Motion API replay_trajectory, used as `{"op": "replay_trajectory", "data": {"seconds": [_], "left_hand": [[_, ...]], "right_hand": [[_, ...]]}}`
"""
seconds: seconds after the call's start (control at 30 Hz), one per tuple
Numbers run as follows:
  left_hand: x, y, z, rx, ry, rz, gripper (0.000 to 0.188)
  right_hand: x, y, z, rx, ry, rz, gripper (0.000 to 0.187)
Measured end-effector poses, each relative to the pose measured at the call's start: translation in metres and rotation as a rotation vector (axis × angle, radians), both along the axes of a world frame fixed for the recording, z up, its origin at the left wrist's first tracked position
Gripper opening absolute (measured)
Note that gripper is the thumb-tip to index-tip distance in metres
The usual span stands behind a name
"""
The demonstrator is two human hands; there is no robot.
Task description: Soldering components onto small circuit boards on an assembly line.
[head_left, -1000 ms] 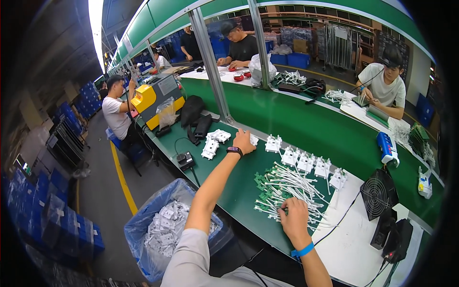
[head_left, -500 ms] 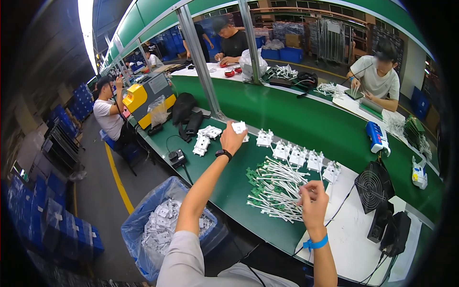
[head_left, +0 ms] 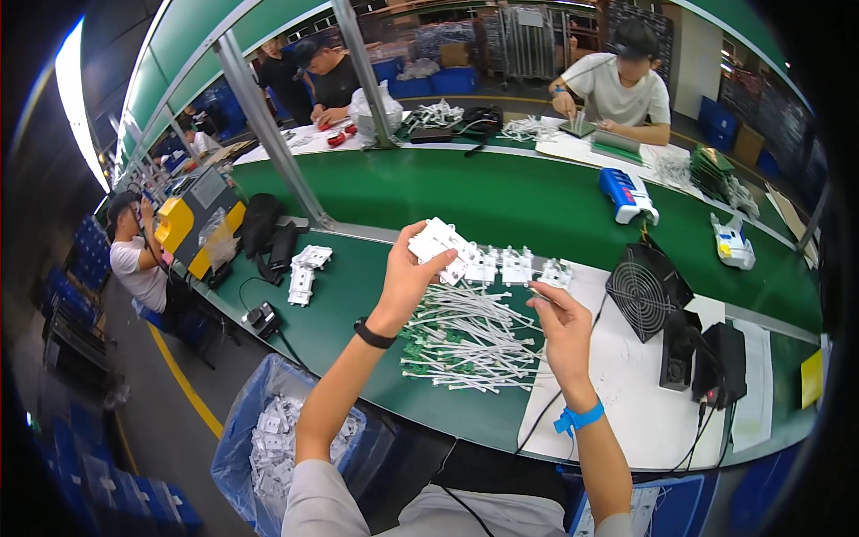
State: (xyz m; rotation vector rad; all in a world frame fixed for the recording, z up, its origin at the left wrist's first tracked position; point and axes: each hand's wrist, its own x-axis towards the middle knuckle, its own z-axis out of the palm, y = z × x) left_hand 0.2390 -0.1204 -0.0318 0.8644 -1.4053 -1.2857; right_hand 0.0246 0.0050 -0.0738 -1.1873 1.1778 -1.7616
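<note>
My left hand (head_left: 404,279) grips white plastic housings (head_left: 437,243), apparently more than one together, above the far side of the green bench. Beyond the fingers stands a row of similar white housings (head_left: 517,266), partly hidden by what I hold. My right hand (head_left: 564,333) hovers to the right of the cable pile, thumb and fingertips pinched together. Whatever sits in that pinch is too small to make out. Between and below both hands lies a heap of white cables (head_left: 483,345) with small green circuit boards (head_left: 420,345) at their left ends.
More white housings (head_left: 302,282) are stacked at the left. A blue-lined bin (head_left: 234,447) of white parts stands below the bench edge. A black fan (head_left: 646,294) and black power boxes (head_left: 718,362) sit on white sheeting at right. Co-workers sit across the bench and at far left.
My left hand has moved right with the white housings, over the row and closer to my right hand. My right hand has risen away from the cable heap. The view has swung right.
</note>
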Motion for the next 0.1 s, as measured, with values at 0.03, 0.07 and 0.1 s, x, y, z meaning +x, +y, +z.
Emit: {"op": "replay_trajectory", "data": {"seconds": [0.03, 0.07, 0.1], "left_hand": [[-0.0051, 0.0045, -0.0007, 0.004, 0.0, -0.014, 0.071], [-0.0094, 0.008, -0.0018, -0.024, 0.007, -0.023, 0.072], [-0.0111, 0.0102, -0.0021, -0.054, 0.012, -0.029, 0.074]], "right_hand": [[-0.0022, 0.0015, -0.0021, 0.023, 0.051, -0.004, 0.026], [-0.0039, 0.0031, -0.0025, 0.046, 0.101, -0.008, 0.027], [-0.0035, 0.0036, -0.0046, 0.064, 0.089, 0.011, 0.029]]}}
